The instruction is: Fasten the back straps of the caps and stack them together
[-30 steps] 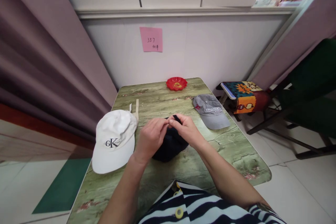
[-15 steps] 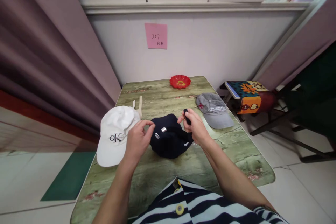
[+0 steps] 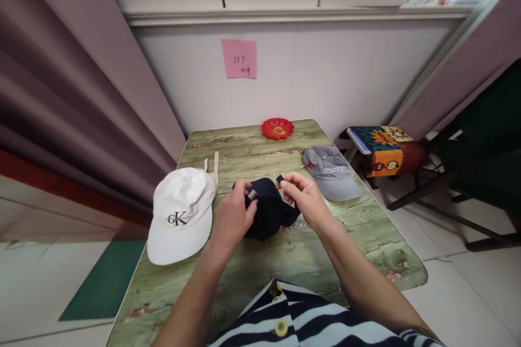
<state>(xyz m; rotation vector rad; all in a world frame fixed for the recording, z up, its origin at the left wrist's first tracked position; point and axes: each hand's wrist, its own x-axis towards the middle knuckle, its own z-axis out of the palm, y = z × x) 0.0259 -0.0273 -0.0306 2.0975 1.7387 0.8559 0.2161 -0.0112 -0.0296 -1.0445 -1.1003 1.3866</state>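
A dark navy cap lies on the table between my hands, its back strap parted. My left hand is closed on the cap's left side, thumb and fingers around a small metal buckle. My right hand pinches the loose dark strap of the same cap, its tip poking out left of the fingertips. A gap separates strap tip and buckle. Beside my left hand rests a white cap with black letters and a loose beige strap. Beyond my right hand sits a grey cap.
The wood-patterned table stands against a white wall. A red scalloped dish sits at its back edge. To the right are a stool with a colourful cover and a dark chair. A pink note is on the wall.
My left hand has moved right onto the buckle and closed there. My right hand has shifted its grip on the strap, which now points left toward the buckle.
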